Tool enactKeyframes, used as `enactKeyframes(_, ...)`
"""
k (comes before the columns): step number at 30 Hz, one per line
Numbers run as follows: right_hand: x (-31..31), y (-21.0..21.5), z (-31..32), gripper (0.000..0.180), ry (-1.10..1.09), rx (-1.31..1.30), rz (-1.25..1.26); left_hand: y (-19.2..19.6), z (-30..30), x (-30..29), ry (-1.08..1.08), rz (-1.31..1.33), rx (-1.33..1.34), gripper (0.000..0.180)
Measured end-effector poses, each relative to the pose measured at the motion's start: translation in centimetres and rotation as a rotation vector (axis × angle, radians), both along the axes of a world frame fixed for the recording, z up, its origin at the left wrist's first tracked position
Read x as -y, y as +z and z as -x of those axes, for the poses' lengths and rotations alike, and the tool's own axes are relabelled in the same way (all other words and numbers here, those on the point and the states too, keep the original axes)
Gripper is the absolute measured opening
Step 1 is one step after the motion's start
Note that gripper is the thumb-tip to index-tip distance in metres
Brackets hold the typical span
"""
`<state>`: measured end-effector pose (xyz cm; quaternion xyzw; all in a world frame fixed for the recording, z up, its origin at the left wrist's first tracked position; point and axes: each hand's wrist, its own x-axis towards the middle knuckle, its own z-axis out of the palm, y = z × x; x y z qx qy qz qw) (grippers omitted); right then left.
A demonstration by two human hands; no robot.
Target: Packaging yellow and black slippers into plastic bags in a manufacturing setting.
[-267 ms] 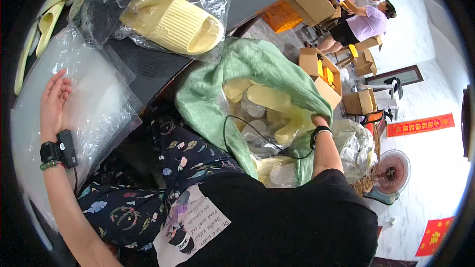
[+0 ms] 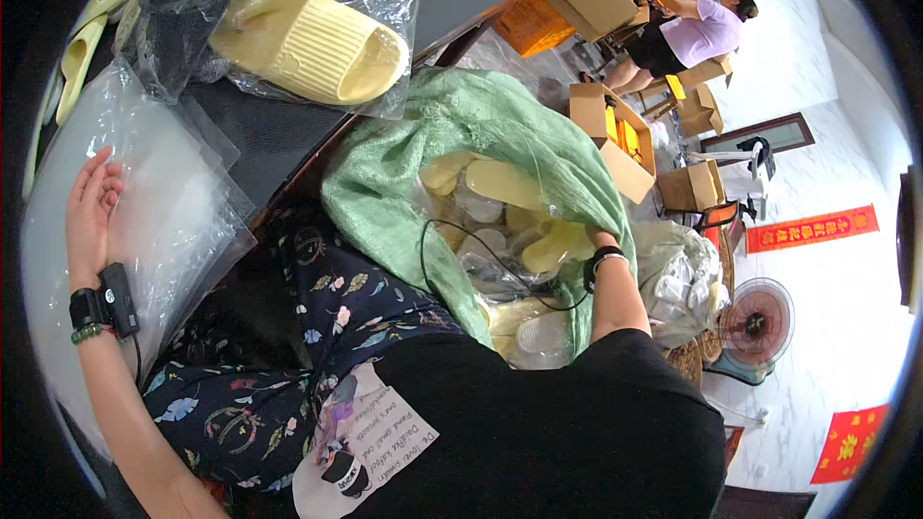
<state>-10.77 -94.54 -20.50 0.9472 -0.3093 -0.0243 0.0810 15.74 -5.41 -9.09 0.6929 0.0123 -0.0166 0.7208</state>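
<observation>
My left hand [image 2: 96, 197] rests on a stack of clear plastic bags [image 2: 178, 197], its fingers loosely curled and apart with nothing in them. On the right, my right hand [image 2: 603, 238] reaches inside a large green woven sack [image 2: 567, 149]; its fingers are hidden by the sack and its contents. Within the sack lie several pale yellow slippers [image 2: 505, 183], some wrapped in clear plastic. A pair of yellow slippers [image 2: 317, 48] in a clear bag lies on the dark table [image 2: 260, 125] beyond the stack.
More yellow slippers [image 2: 82, 67] sit at the far left. A black cable [image 2: 481, 245] crosses the sack's mouth. Another whitish sack [image 2: 678, 279] stands right of it. Cardboard boxes [image 2: 615, 139], an orange crate [image 2: 534, 24], a fan [image 2: 755, 327] and two people [image 2: 697, 34] are farther off.
The whole view has shifted slightly, so most things sit a little farther left. My left hand still lies on the bags and my right hand is still in the sack.
</observation>
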Motion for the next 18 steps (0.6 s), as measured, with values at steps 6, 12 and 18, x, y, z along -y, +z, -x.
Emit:
enactKeyframes(6, -2.2, -1.3, -1.3, 0.056, -0.236, 0.142, -0.262, 0.1, -0.2, 0.5, 0.032, -0.023, -0.023, 0.036)
enactKeyframes(12, -3.4, -1.4, 0.9, 0.057, -0.462, 0.278, -0.522, 0.0, -0.1, 0.8, 0.004, -0.004, -0.008, 0.035)
enactKeyframes(18, -8.5, -3.6, 3.1, 0.057, -0.667, 0.400, -0.782, -0.2, -0.1, 0.5, -0.021, 0.028, -0.009, 0.036)
